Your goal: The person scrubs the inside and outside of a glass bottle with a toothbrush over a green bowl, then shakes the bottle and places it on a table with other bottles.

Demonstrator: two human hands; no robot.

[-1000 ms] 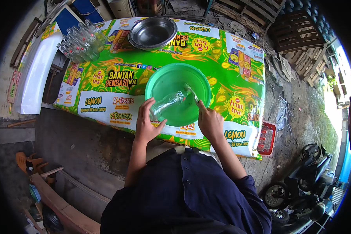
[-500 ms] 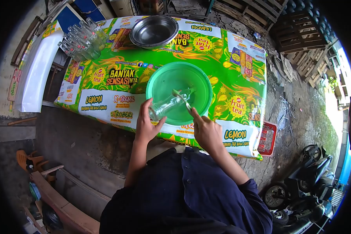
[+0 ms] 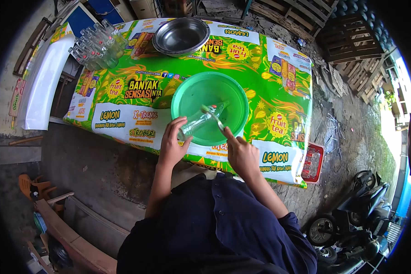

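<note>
My left hand (image 3: 171,142) is wrapped round the lower end of a clear glass bottle (image 3: 196,124), tilted over the near rim of a green plastic basin (image 3: 180,93). A small red and white mark shows near the bottle's far end. Between the closed fingers of my right hand (image 3: 242,153) is the pale handle of a slim brush (image 3: 219,123). Its greenish head overlaps the upper part of the bottle in this view. The basin, which has shallow water in it, sits at the near side of the table.
A steel bowl (image 3: 181,36) stands on the far side of the printed tablecloth (image 3: 137,68). Several clear glass bottles (image 3: 98,48) are grouped at the far left corner. Beyond the right edge is a red crate (image 3: 313,163) on the ground, with parked motorbikes (image 3: 351,219) farther out.
The bottle has turned in my left hand, so its red and white mark now shows. My left fingers have shifted slightly on it; the brush has barely moved.
</note>
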